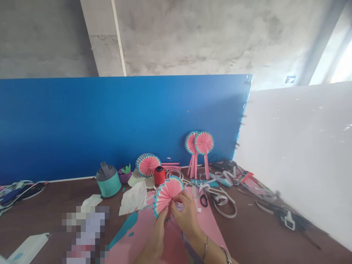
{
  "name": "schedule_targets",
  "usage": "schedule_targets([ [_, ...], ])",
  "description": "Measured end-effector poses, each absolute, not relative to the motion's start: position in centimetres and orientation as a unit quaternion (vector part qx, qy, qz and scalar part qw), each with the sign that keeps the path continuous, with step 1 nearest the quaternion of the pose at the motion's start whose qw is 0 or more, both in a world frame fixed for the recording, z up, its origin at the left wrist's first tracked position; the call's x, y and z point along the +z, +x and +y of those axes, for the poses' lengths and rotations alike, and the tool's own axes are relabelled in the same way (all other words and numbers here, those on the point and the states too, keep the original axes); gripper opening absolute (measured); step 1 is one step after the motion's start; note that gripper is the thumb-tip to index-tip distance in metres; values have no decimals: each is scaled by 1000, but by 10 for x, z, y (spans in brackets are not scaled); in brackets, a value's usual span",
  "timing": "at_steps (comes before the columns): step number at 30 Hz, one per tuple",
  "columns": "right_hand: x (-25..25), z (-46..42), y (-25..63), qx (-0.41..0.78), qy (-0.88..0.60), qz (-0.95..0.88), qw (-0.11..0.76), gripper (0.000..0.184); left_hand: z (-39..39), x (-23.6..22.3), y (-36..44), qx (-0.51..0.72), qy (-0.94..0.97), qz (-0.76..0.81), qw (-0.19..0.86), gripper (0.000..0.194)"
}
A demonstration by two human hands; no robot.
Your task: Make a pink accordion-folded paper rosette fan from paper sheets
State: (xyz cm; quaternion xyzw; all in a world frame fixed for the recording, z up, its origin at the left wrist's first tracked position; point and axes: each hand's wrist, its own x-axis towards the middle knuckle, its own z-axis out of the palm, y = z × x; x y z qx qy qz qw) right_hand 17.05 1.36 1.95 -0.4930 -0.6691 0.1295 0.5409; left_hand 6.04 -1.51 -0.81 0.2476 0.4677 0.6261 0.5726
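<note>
A pleated pink paper fan [168,190] with a blue and white zigzag edge is spread to about a half circle between my hands. My left hand [157,234] grips its lower edge from below. At the fan's centre, the fingers of my right hand [184,212] are pinched together; whether thread or anything else small is between them, I cannot make out. Under both hands lies a pink sheet [132,249] with a teal strip of paper [128,225] along its left side. A red spool of thread [159,176] stands just behind the fan.
Finished round fans [204,143] lean on the blue partition [82,128], and another round fan [148,165] rests left of them. A teal-and-grey container [108,181], white tissue [133,200], black-handled scissors [204,200], and white strips [225,212] lie around. Cables [286,218] run along the right side.
</note>
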Motion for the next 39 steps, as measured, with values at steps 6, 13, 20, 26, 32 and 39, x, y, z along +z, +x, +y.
schedule_targets([
  [6,21,11,169,131,-497,-672,534,15,-9,-19,59,619,188,447,618,20],
  [13,23,6,164,111,-508,-686,509,14,-14,-12,60,625,242,395,628,39],
  [20,24,4,164,86,-516,-691,499,11,-16,-9,56,625,249,397,625,38],
  [26,23,5,166,10,-506,-723,470,12,-14,2,62,650,208,400,612,40],
  [32,16,7,166,-46,-487,-743,456,12,-15,8,61,658,223,386,606,49],
  [39,14,8,167,-45,-502,-739,446,12,-17,25,65,685,237,366,584,37],
])
